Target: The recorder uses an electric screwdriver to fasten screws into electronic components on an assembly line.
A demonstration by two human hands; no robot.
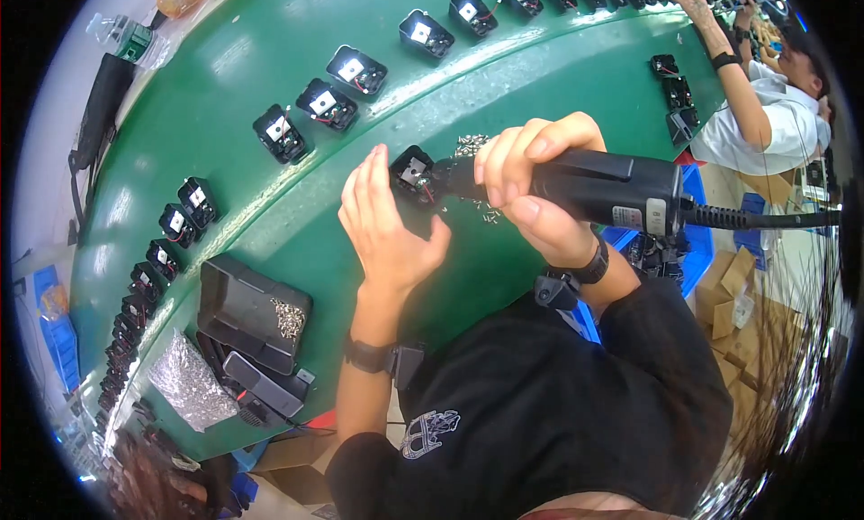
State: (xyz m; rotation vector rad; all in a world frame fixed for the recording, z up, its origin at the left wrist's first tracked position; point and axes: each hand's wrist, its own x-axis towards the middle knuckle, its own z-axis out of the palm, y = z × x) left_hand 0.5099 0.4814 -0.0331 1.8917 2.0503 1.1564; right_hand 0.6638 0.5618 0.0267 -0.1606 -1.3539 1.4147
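My right hand is wrapped round a black corded electric screwdriver, held almost level. Its tip points left, into or just against a small black plastic housing; the exact contact is hidden. Inside that housing show a pale square part and thin red wires. My left hand rests along the housing's left side, fingers stretched out and thumb spread apart below it. Loose silver screws lie on the green table, partly covered by the screwdriver and my right hand.
Similar black housings stand in a long curved row on the green table. Left of me are a black tray with screws and a silvery bag. A blue bin sits right; beyond, a person works.
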